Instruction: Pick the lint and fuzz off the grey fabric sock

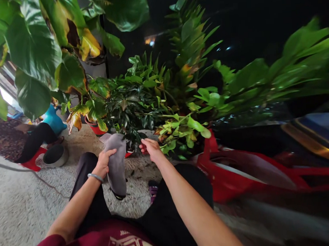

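My left hand [102, 164] grips the edge of a grey, soft-looking shoe insole [117, 163], thumb lying on its face. The insole stands nearly upright above my lap, and a dark rim shows at its lower end. Behind its top edge a pale, patterned flap [105, 137] sticks out. To the right of the insole, and apart from it, my right hand [150, 147] is closed with fingertips pinched together. Whatever those fingers hold, if anything, is too small to make out.
Leafy potted plants [148, 90] crowd just beyond my hands. A red bag [240, 174] stands at my right. To the left are another person's knee [40, 140], a red stool [35, 160], a grey bowl [56, 155] and a cable [45, 180] on the concrete floor.
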`<state>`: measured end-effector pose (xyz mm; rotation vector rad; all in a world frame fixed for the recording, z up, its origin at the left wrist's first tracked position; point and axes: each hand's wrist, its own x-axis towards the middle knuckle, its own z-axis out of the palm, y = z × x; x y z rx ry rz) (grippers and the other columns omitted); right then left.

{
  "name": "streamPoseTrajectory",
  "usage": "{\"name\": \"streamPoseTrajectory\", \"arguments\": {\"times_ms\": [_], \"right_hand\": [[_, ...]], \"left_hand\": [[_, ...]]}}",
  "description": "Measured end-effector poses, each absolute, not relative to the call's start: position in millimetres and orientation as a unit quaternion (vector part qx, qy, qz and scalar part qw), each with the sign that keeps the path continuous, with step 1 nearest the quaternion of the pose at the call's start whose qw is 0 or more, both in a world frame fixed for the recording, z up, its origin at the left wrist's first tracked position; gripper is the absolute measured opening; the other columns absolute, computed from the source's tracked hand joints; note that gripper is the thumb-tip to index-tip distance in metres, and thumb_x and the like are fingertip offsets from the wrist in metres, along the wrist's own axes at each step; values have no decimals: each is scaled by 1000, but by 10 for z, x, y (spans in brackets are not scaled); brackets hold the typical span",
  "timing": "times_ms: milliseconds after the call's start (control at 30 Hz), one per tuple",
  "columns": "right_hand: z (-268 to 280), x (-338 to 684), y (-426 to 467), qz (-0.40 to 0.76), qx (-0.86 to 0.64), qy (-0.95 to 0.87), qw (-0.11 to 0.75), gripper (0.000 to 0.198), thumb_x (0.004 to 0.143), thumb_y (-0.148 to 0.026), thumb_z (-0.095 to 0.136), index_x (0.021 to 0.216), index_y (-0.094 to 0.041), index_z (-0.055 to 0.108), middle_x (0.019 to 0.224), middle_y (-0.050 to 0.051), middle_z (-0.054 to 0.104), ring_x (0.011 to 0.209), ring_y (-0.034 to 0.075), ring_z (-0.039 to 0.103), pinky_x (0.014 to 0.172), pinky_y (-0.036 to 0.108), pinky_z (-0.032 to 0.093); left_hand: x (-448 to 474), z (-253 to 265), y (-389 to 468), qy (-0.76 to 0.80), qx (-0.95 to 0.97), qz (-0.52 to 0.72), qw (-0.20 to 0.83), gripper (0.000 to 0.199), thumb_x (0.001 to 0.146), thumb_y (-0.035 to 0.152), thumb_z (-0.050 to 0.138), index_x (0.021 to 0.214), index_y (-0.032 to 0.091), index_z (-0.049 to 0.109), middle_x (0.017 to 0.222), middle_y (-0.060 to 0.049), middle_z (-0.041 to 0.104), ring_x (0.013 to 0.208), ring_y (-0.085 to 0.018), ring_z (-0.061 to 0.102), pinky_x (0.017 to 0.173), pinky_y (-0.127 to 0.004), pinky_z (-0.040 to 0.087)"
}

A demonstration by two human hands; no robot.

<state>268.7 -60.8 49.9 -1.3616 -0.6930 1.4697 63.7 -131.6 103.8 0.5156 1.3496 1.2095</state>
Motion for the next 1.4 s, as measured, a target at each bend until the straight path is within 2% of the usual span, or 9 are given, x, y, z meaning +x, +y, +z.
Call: {"name": "streamPoseTrajectory", "arguments": {"times_ms": [300, 433, 600, 667, 800, 900, 1067, 1167, 1400], "right_hand": [[545, 2748, -639, 631, -539, -294, 474, 24, 77, -28, 75, 69, -20, 54, 50, -4, 62, 35, 8, 50, 33, 17, 39], [538, 2798, -637, 636, -532, -285, 482, 24, 74, -29, 75, 70, -21, 53, 52, -4, 62, 37, 10, 50, 34, 20, 40], [430, 2825, -599, 632, -547, -269, 478, 21, 74, -30, 72, 67, -22, 54, 44, -5, 55, 36, 11, 48, 35, 21, 41], [401, 2832, -606, 632, -553, -266, 474, 21, 74, -29, 72, 65, -22, 54, 44, -4, 55, 37, 10, 47, 35, 20, 39], [406, 2869, -651, 640, -541, -268, 475, 18, 74, -27, 70, 67, -21, 55, 52, -4, 59, 38, 8, 47, 37, 19, 39], [402, 2893, -647, 644, -535, -264, 480, 16, 76, -28, 68, 68, -21, 56, 51, -4, 57, 39, 9, 47, 38, 21, 40], [276, 2847, -560, 637, -560, -234, 475, 13, 81, -28, 64, 72, -24, 56, 45, -4, 54, 40, 13, 50, 41, 24, 45], [219, 2800, -547, 639, -567, -231, 466, 13, 80, -25, 66, 71, -24, 56, 45, -4, 55, 39, 13, 51, 41, 24, 45], [334, 2859, -628, 659, -526, -259, 471, 15, 78, -28, 72, 75, -21, 58, 56, -3, 63, 40, 9, 50, 39, 19, 42]], "left_hand": [[1046, 1920, -611, 411, 441, 581, 548, 55, 50, 35, 91, 99, 15, 74, 87, -4, 75, 79, -22, 69, 74, -33, 54], [1106, 1613, -624, 475, 465, 512, 544, 45, 52, 32, 90, 90, 15, 74, 81, -2, 74, 75, -19, 65, 72, -30, 52], [866, 1343, -972, 480, 453, 348, 666, 41, 50, 28, 90, 87, 18, 75, 77, -3, 74, 69, -21, 66, 68, -33, 53], [884, 1498, -938, 444, 468, 348, 680, 45, 49, 28, 92, 90, 17, 75, 78, -3, 74, 68, -21, 66, 68, -33, 53], [1239, 1877, -558, 379, 495, 451, 639, 57, 51, 32, 93, 101, 15, 73, 87, -3, 75, 76, -20, 67, 75, -32, 54], [1503, 1834, -343, 388, 509, 487, 595, 58, 52, 32, 92, 104, 15, 73, 90, -3, 75, 81, -20, 67, 80, -32, 53], [1321, 1283, -582, 496, 524, 341, 603, 40, 55, 25, 89, 92, 15, 77, 80, -3, 74, 76, -21, 66, 76, -34, 52], [1056, 1227, -766, 491, 520, 278, 641, 38, 55, 24, 89, 90, 15, 79, 82, -5, 76, 76, -23, 67, 76, -36, 52], [1185, 1945, -458, 377, 536, 462, 597, 66, 53, 38, 93, 112, 14, 73, 90, -3, 75, 82, -21, 69, 81, -32, 54]]}}
